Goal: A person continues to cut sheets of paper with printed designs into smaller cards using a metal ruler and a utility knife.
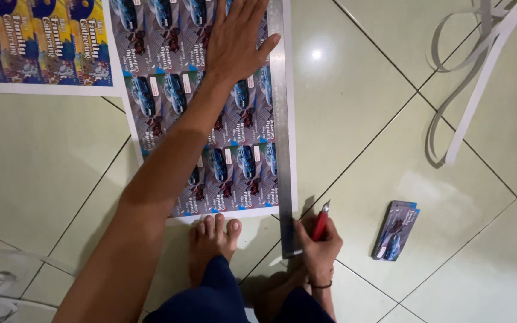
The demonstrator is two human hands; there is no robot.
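— What is the work lying on?

— On the floor [390,179]. It is made of big pale green tiles, shiny, with dark lines between them and a bright spot of light at about 12 o'clock.

— How many printed sheets are there?

— Two. One sheet of blue cards [175,101] lies in the middle. A second sheet, yellow and blue [37,42], sits at 10 o'clock, just beside the first.

— And the other things?

— One long metal ruler [281,119] lies along the right edge of the blue sheet. One red cutter knife [321,222] is at the ruler's near end, at about 6 o'clock. One small stack of cut cards [396,230] lies at 4 o'clock, well apart from the sheet. White paper strips [468,78] curl at 2 o'clock; I think it is more than one strip, but they tangle, so I cannot count them.

— What are the hands doing?

— The left hand [234,39] is flat, fingers spread wide, pressing on the blue sheet and touching the ruler. The right hand [318,245] has its fingers closed around the knife, blade up, right beside the ruler.

— Anything else?

— Two bare feet. One foot [210,239] touches the sheet's bottom edge.
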